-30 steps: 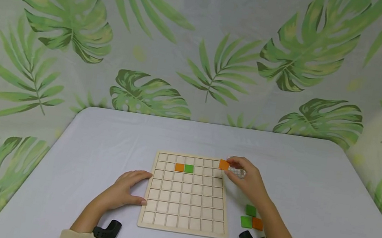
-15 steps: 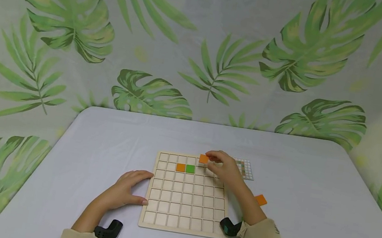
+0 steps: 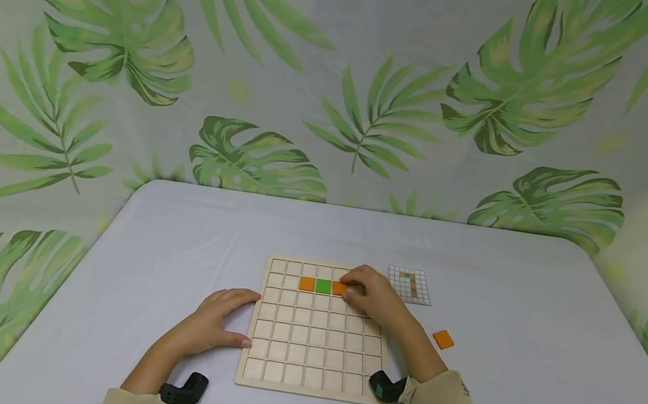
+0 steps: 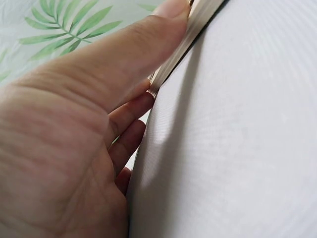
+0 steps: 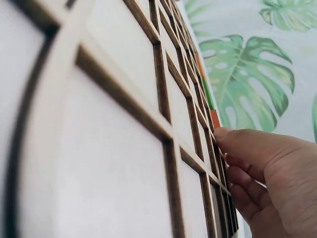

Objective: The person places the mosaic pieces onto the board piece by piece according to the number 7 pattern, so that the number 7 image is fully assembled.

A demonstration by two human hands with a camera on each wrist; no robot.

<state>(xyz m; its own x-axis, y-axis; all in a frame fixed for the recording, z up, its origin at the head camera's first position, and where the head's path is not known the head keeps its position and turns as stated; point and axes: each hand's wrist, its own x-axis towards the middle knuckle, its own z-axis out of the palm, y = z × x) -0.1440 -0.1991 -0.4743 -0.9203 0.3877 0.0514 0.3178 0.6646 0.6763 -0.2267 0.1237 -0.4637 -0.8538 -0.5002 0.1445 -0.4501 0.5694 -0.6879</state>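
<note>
A wooden grid board (image 3: 299, 389) lies on the white table. In its second row from the back, an orange tile (image 3: 307, 284) and a green tile (image 3: 323, 286) sit side by side. Just right of them my right hand (image 3: 375, 297) pinches another orange tile (image 3: 338, 289) at its right side, at the adjoining cell. The right wrist view shows the thumb against that tile's edge, the other fingers partly behind the board. My left hand (image 3: 212, 321) rests against the board's left edge, thumb and fingers spread and fairly straight; its thumb touches the board's side (image 4: 190, 37) in the left wrist view.
A small card (image 3: 410, 285) printed with a coloured grid pattern lies beyond the board's right corner. One loose orange tile (image 3: 443, 339) lies right of my right forearm, which covers part of the table. A leaf-patterned cloth (image 3: 255, 157) hangs behind the table.
My right hand has moved left over the board and lowered the orange tile to the cell beside the green one. The card has come into fuller view. My left hand has stayed put.
</note>
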